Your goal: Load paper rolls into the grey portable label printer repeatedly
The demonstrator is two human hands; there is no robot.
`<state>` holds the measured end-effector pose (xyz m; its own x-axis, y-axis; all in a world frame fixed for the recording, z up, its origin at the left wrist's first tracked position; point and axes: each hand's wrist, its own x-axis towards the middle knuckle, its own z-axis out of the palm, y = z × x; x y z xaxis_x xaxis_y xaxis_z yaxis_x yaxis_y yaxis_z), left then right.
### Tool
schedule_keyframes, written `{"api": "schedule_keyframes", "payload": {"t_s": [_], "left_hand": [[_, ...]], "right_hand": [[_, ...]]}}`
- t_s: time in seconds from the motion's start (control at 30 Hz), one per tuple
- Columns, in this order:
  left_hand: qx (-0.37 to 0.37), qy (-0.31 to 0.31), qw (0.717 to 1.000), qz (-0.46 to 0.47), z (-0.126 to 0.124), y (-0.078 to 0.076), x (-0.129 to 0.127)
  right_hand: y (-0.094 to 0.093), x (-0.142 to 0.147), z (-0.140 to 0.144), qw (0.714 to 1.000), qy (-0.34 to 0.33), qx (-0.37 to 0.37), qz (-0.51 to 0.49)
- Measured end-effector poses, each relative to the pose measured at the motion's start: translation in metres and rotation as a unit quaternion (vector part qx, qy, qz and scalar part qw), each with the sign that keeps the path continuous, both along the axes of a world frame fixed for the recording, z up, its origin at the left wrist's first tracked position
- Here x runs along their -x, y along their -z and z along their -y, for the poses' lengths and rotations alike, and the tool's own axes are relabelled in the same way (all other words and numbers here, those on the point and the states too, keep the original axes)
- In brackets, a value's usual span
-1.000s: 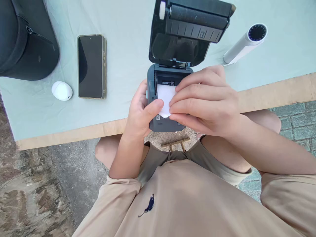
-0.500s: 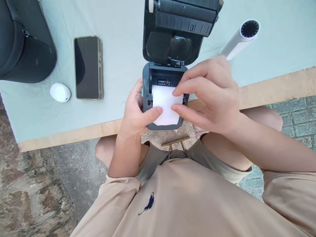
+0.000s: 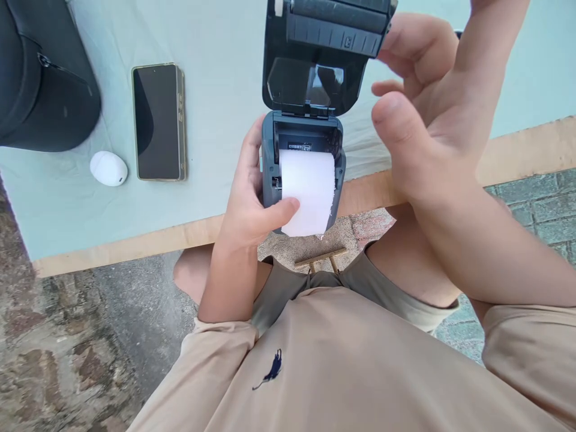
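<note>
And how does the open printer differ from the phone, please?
The open printer is held in the left hand; the phone lies on the table. The printer's hinged lid stands open; the phone is a flat slab. White paper covers part of the printer; the phone's screen is dark. Both have dark surfaces.

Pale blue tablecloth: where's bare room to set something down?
Bare cloth lies between the black rectangular phone and open dark plastic printer. It's crowded around the white oval gadget and black fabric case, and by the right hand.
</note>
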<state>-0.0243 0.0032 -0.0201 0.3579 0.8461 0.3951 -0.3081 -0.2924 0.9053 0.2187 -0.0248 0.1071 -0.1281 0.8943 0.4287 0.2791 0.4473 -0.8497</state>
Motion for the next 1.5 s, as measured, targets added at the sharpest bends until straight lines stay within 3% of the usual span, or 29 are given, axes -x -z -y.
{"api": "schedule_keyframes", "payload": {"t_s": [0.2,0.4,0.47,0.53,0.6,0.73,0.83,0.97,1.1,1.23,1.4,1.5], "left_hand": [[-0.055,0.005,0.998,-0.008,-0.008,0.025,0.0],[-0.046,0.021,0.997,0.059,-0.004,0.029,-0.001],[-0.039,0.021,0.997,0.061,-0.001,0.022,0.0],[-0.025,0.036,0.998,0.047,0.005,0.005,0.0],[0.015,0.053,0.998,0.013,0.014,-0.023,-0.001],[0.177,-0.012,0.983,-0.034,0.036,-0.083,-0.007],[0.212,-0.013,0.976,-0.045,0.044,-0.105,-0.011],[0.225,-0.004,0.974,-0.018,0.043,-0.106,-0.014],[0.275,-0.015,0.961,0.037,0.043,-0.105,-0.02],[0.259,-0.048,0.964,0.031,0.044,-0.104,-0.024],[0.246,-0.03,0.969,0.021,0.043,-0.103,-0.02],[0.252,-0.032,0.967,0.01,0.043,-0.104,-0.02]], "right_hand": [[0.007,0.003,0.0,1.0,-0.001,-0.024,-0.02],[0.015,0.0,-0.004,0.994,-0.06,-0.063,0.061],[0.015,0.001,-0.003,0.988,-0.089,-0.077,0.102],[0.014,0.0,-0.002,0.983,-0.101,-0.085,0.131],[0.013,-0.001,-0.001,0.98,-0.103,-0.085,0.149],[0.011,-0.005,0.002,0.974,-0.116,-0.071,0.18],[0.011,-0.004,0.003,0.976,-0.129,-0.047,0.167],[0.011,0.0,0.001,0.986,-0.137,0.041,0.083],[0.013,0.0,-0.003,0.975,-0.185,0.11,0.055],[0.011,0.002,-0.001,0.976,-0.173,0.103,0.082],[0.007,0.004,0.001,0.979,-0.135,0.078,0.135],[0.009,0.004,-0.001,0.976,-0.146,0.082,0.139]]}}
